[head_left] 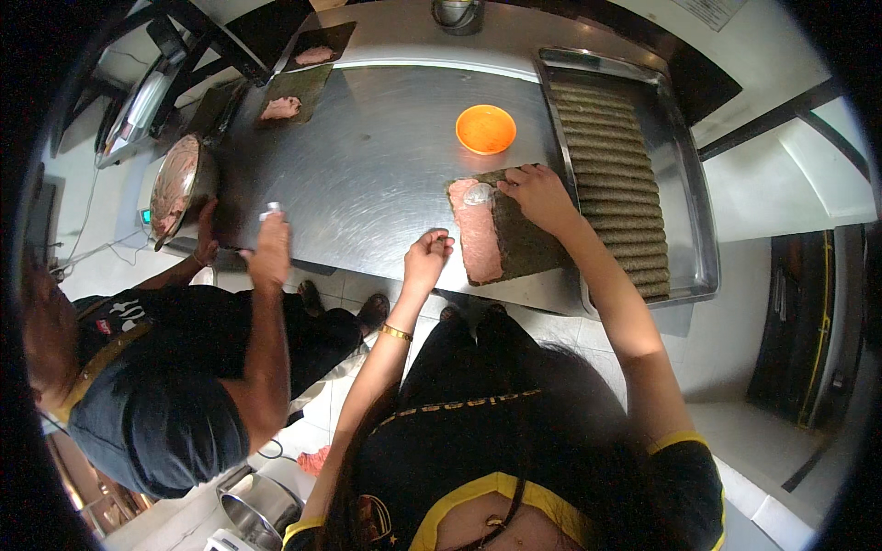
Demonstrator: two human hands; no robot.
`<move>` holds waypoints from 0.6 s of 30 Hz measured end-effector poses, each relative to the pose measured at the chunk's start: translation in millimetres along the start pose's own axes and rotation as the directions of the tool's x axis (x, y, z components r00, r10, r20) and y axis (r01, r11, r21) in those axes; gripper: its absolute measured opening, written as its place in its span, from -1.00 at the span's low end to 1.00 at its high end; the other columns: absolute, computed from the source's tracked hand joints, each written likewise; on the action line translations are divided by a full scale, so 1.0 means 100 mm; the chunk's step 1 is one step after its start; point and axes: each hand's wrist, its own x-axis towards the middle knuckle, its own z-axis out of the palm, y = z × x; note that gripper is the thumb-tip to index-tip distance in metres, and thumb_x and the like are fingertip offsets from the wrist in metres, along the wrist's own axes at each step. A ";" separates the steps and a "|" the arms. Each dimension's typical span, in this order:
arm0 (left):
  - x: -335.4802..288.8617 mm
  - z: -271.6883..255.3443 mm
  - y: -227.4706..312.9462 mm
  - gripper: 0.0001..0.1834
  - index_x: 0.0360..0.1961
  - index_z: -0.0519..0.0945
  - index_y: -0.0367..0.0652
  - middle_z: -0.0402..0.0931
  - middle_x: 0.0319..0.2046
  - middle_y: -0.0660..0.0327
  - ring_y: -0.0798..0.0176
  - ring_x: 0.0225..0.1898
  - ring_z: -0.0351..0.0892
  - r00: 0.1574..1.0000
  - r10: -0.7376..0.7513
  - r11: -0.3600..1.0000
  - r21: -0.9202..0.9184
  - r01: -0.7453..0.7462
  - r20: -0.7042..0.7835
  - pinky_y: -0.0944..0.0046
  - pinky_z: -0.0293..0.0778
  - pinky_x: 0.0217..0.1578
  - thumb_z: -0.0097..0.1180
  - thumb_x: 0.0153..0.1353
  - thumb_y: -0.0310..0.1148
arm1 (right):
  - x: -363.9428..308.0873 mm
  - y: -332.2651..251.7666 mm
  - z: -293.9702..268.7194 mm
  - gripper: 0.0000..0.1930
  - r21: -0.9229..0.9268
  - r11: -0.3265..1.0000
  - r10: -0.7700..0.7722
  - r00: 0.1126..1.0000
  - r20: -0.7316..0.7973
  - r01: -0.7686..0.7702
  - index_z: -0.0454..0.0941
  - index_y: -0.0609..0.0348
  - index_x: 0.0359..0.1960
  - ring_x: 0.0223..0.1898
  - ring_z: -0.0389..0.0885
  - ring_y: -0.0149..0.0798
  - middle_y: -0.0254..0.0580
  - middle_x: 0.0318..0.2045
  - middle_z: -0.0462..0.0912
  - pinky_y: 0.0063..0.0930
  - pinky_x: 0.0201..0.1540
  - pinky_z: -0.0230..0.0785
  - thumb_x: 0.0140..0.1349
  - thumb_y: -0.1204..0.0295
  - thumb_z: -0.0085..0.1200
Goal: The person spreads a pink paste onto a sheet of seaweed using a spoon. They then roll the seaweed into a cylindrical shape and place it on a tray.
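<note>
A dark green seaweed sheet (pixel 533 241) lies on the steel table before me, with a long strip of pink minced meat paste (pixel 480 243) spread along its left part. My right hand (pixel 540 195) is closed over the sheet's far edge, gripping a shiny spoon (pixel 478 194) whose bowl rests on the far end of the paste. Just left of the sheet, my left hand (pixel 428 260) has its fingers curled together; whether anything sits between them is hidden. An orange bowl (pixel 486 130) stands beyond the sheet.
At right, a metal tray (pixel 687 220) holds a row of several dark green rolls (pixel 611 174). A co-worker (pixel 165 395) stands at left beside a bowl of pink paste (pixel 176 188). Two seaweed sheets with paste (pixel 280 108) lie far left. A metal bucket (pixel 457 15) stands behind.
</note>
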 end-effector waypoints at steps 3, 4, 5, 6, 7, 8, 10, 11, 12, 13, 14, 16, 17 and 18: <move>-0.06 0.06 0.00 -0.75 -0.14 0.48 -0.35 0.57 -0.38 0.14 0.39 -0.39 0.56 0.986 0.154 0.984 0.100 -0.147 -0.062 0.42 0.48 -0.33 -0.21 0.28 -0.47 | 0.08 0.08 0.06 -0.75 -0.032 0.999 0.022 0.999 0.027 -0.022 0.57 0.05 -0.26 -0.20 0.49 -0.22 -0.30 -0.31 0.46 -0.33 -0.13 0.36 -0.02 0.49 -0.03; -0.08 0.08 0.00 -0.74 -0.14 0.48 -0.35 0.57 -0.39 0.13 0.39 -0.40 0.56 0.971 0.226 0.965 0.155 -0.212 -0.079 0.41 0.48 -0.33 -0.21 0.27 -0.48 | 0.10 0.11 0.12 -0.78 -0.041 0.999 0.007 1.000 0.011 -0.007 0.56 0.03 -0.28 -0.22 0.52 -0.21 -0.28 -0.33 0.49 -0.30 -0.14 0.37 0.01 0.46 -0.05; -0.10 0.09 -0.01 -0.75 -0.17 0.48 -0.35 0.55 -0.47 0.13 0.37 -0.47 0.56 0.953 0.283 0.947 0.188 -0.261 -0.104 0.38 0.48 -0.37 -0.24 0.27 -0.48 | 0.14 0.14 0.15 -0.80 -0.050 0.999 -0.010 1.000 -0.007 0.009 0.55 0.02 -0.30 -0.24 0.55 -0.20 -0.26 -0.34 0.53 -0.27 -0.15 0.38 0.05 0.43 -0.08; -0.11 0.08 -0.05 -0.75 -0.19 0.48 -0.35 0.54 -0.49 0.13 0.35 -0.49 0.56 0.942 0.324 0.932 0.199 -0.303 -0.085 0.37 0.47 -0.39 -0.24 0.27 -0.48 | 0.17 0.18 0.18 -0.82 -0.060 0.998 -0.026 0.999 -0.024 0.024 0.55 0.00 -0.32 -0.25 0.57 -0.18 -0.23 -0.36 0.56 -0.24 -0.16 0.39 0.08 0.41 -0.11; -0.09 0.06 -0.13 -0.76 -0.21 0.48 -0.34 0.52 -0.51 0.13 0.34 -0.51 0.55 0.929 0.365 0.915 0.209 -0.344 -0.066 0.35 0.47 -0.41 -0.25 0.28 -0.47 | 0.19 0.20 0.21 -0.83 -0.051 0.999 -0.022 0.998 -0.065 0.018 0.55 0.01 -0.34 -0.27 0.58 -0.18 -0.22 -0.35 0.56 -0.25 -0.17 0.40 0.08 0.40 -0.10; -0.10 0.07 -0.13 -0.76 -0.23 0.48 -0.34 0.51 -0.53 0.14 0.32 -0.52 0.55 0.914 0.403 0.898 0.215 -0.385 -0.045 0.33 0.46 -0.42 -0.25 0.28 -0.46 | 0.23 0.20 0.22 -0.83 -0.043 0.999 -0.017 0.994 -0.103 0.013 0.55 0.02 -0.35 -0.28 0.58 -0.17 -0.21 -0.35 0.56 -0.25 -0.18 0.40 0.08 0.39 -0.09; -0.12 0.09 -0.12 -0.76 -0.28 0.47 -0.30 0.46 -0.56 0.12 0.28 -0.56 0.52 0.883 0.469 0.817 0.390 -0.425 -0.021 0.27 0.44 -0.45 -0.25 0.29 -0.42 | 0.28 0.21 0.21 -0.84 -0.037 0.999 0.012 0.994 -0.109 -0.016 0.55 0.04 -0.37 -0.29 0.58 -0.17 -0.19 -0.32 0.57 -0.26 -0.20 0.41 0.09 0.37 -0.09; -0.14 0.09 -0.12 -0.76 -0.28 0.48 -0.30 0.46 -0.54 0.11 0.28 -0.55 0.53 0.874 0.484 0.804 0.414 -0.426 -0.040 0.28 0.45 -0.45 -0.25 0.28 -0.43 | 0.31 0.21 0.18 -0.84 -0.038 0.999 0.033 0.996 -0.078 -0.036 0.55 0.06 -0.38 -0.28 0.58 -0.16 -0.19 -0.31 0.57 -0.26 -0.20 0.41 0.10 0.36 -0.09; -0.15 0.10 -0.11 -0.77 -0.28 0.49 -0.29 0.47 -0.53 0.11 0.28 -0.55 0.54 0.864 0.499 0.791 0.439 -0.427 -0.059 0.28 0.45 -0.45 -0.24 0.28 -0.43 | 0.33 0.21 0.14 -0.83 -0.039 0.998 0.054 0.997 -0.047 -0.056 0.54 0.07 -0.38 -0.28 0.58 -0.16 -0.18 -0.29 0.57 -0.26 -0.21 0.42 0.11 0.35 -0.09; -0.16 0.11 -0.10 -0.77 -0.29 0.49 -0.27 0.46 -0.53 0.10 0.26 -0.54 0.54 0.867 0.493 0.797 0.434 -0.420 -0.068 0.26 0.45 -0.44 -0.24 0.28 -0.43 | 0.33 0.23 0.10 -0.83 -0.031 0.999 0.022 0.996 -0.088 -0.025 0.53 0.09 -0.39 -0.29 0.58 -0.15 -0.17 -0.32 0.57 -0.25 -0.21 0.41 0.13 0.33 -0.09; -0.17 0.11 -0.09 -0.78 -0.29 0.48 -0.27 0.46 -0.53 0.10 0.25 -0.55 0.53 0.861 0.504 0.790 0.442 -0.426 -0.070 0.26 0.44 -0.44 -0.24 0.28 -0.43 | 0.32 0.24 0.04 -0.82 -0.022 1.000 -0.011 0.992 -0.127 0.008 0.52 0.11 -0.40 -0.30 0.58 -0.14 -0.15 -0.35 0.57 -0.23 -0.22 0.41 0.14 0.32 -0.09; -0.17 0.12 -0.10 -0.79 -0.30 0.48 -0.26 0.45 -0.53 0.11 0.24 -0.55 0.52 0.849 0.523 0.774 0.458 -0.437 -0.075 0.25 0.43 -0.45 -0.24 0.27 -0.43 | 0.32 0.22 0.04 -0.80 -0.012 0.999 -0.035 0.990 -0.135 0.034 0.50 0.14 -0.41 -0.33 0.59 -0.13 -0.13 -0.41 0.58 -0.22 -0.23 0.41 0.17 0.30 -0.09; -0.17 0.12 -0.09 -0.79 -0.30 0.47 -0.26 0.45 -0.53 0.11 0.24 -0.55 0.51 0.835 0.546 0.748 0.487 -0.450 -0.066 0.24 0.43 -0.45 -0.24 0.27 -0.43 | 0.32 0.20 0.08 -0.79 -0.011 1.000 -0.024 0.994 -0.106 0.023 0.49 0.15 -0.42 -0.35 0.59 -0.12 -0.12 -0.45 0.58 -0.22 -0.24 0.41 0.18 0.29 -0.10; -0.17 0.11 -0.10 -0.79 -0.30 0.47 -0.25 0.44 -0.53 0.11 0.23 -0.56 0.51 0.821 0.568 0.721 0.515 -0.463 -0.057 0.24 0.42 -0.44 -0.24 0.27 -0.43 | 0.32 0.19 0.11 -0.78 -0.011 1.000 -0.013 0.997 -0.077 0.012 0.48 0.15 -0.44 -0.37 0.59 -0.12 -0.11 -0.49 0.58 -0.21 -0.25 0.41 0.19 0.28 -0.10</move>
